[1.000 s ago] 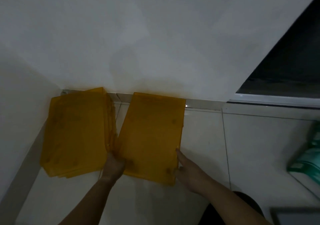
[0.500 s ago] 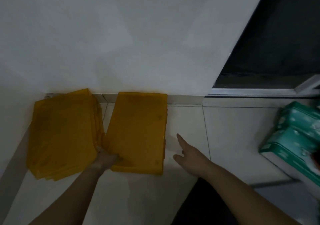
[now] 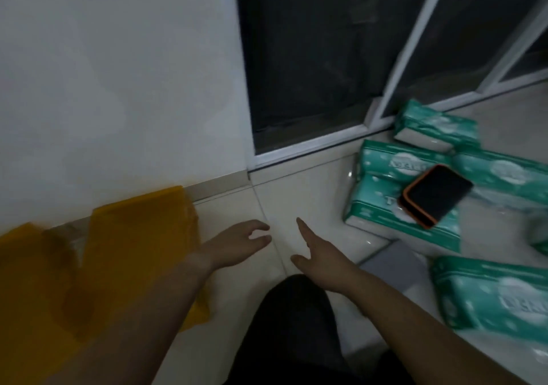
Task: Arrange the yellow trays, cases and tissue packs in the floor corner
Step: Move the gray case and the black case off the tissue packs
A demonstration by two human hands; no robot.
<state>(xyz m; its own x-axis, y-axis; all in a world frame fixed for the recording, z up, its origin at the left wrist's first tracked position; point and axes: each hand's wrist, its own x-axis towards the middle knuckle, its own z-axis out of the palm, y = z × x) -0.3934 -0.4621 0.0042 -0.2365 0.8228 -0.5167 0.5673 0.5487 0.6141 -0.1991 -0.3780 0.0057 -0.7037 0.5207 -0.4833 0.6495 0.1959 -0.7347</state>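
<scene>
Two flat translucent yellow plastic trays at lower left: one (image 3: 139,254) lying against the pale skirting of the white wall (image 3: 118,73), a second (image 3: 26,289) just beside it toward the left edge, blurred. Both apparently already placed in the corner; whether either is a stack cannot be told.

Left hand (image 3: 237,243) empty, fingers loosely curled, held over the glossy cream floor tiles (image 3: 311,200) just right of the nearer tray, not touching it. Right hand (image 3: 318,263) empty too, open and flat, fingers pointing toward the wall, near the left hand and apart from everything else.

Still to be moved, by the look of it: the green-and-white plastic-wrapped tissue packs (image 3: 397,206), scattered at right beside the dark glass sliding door (image 3: 311,58), well apart from the trays. One more pack (image 3: 498,295) at the lower right. A black rectangular case with an orange rim (image 3: 434,199) resting tilted on top of the packs, also not yet arranged.

Judged roughly a third done: trays settled, packs and case remaining. Next step likely a reach rightward for the nearest pack.
</scene>
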